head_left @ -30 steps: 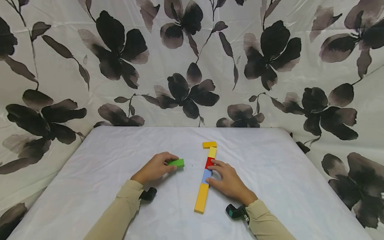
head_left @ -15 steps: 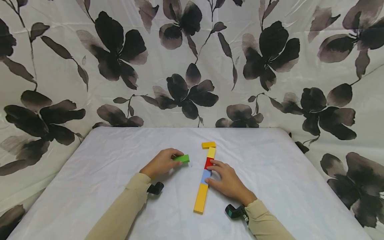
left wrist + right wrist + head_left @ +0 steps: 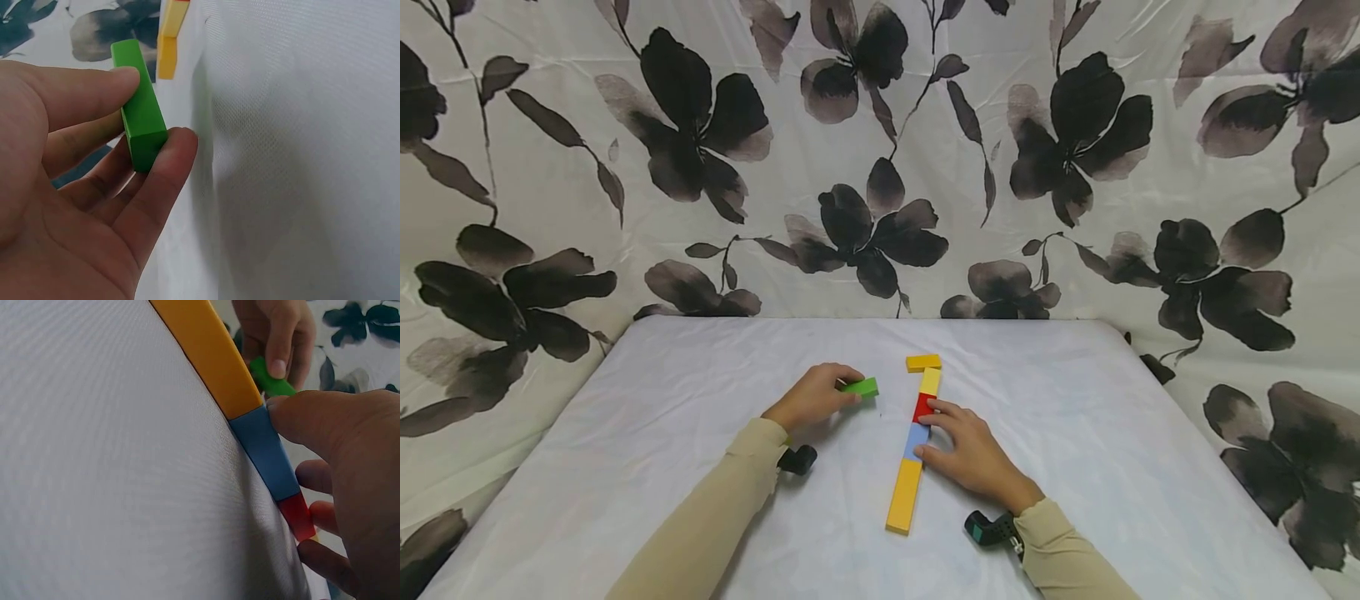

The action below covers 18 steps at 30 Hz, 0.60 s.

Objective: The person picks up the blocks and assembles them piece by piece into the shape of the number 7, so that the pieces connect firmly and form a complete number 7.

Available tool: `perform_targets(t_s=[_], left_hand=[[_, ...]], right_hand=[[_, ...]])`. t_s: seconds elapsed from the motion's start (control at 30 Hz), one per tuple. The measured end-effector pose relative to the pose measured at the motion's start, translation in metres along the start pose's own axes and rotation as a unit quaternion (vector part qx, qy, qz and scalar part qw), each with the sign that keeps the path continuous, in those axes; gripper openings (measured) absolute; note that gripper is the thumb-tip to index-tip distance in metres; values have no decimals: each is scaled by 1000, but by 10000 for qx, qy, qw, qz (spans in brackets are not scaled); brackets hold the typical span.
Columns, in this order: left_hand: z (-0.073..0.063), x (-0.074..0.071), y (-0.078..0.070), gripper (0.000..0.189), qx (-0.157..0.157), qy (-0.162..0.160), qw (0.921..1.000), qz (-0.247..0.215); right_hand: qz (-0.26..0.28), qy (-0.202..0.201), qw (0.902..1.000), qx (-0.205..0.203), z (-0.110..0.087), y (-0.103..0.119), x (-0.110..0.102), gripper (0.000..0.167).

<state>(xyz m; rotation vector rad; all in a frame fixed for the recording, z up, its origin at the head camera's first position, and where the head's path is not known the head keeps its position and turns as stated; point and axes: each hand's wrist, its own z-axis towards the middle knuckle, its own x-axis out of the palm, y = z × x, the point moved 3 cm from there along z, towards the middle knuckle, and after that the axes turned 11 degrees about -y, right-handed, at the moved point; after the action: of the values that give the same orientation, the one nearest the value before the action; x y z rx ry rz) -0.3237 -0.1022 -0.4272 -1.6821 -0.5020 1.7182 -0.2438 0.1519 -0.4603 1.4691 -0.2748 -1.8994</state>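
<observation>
Pinches a green block (image 3: 862,387) in the left hand (image 3: 811,398), near but apart from the row of blocks (image 3: 903,497) on the white cloth (image 3: 1112,433), while resting the right hand (image 3: 973,454), fingers relaxed, against the red block (image 3: 298,515) and blue block (image 3: 265,450).

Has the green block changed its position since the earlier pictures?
Yes. In the head view, the green block has moved rightward and upward, nearer the stationary red block.

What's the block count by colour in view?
Amber blocks: 2
Pale yellow block: 1
Red block: 1
Blue block: 1
Green block: 1
Total: 6
</observation>
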Motion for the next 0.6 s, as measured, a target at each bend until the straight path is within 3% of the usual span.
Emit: perform_targets(t_s=[0.6], left_hand=[[17, 12, -9, 37, 254, -57, 9992, 303]], right_hand=[[9, 1, 10000, -14, 1, -2, 2, 46]])
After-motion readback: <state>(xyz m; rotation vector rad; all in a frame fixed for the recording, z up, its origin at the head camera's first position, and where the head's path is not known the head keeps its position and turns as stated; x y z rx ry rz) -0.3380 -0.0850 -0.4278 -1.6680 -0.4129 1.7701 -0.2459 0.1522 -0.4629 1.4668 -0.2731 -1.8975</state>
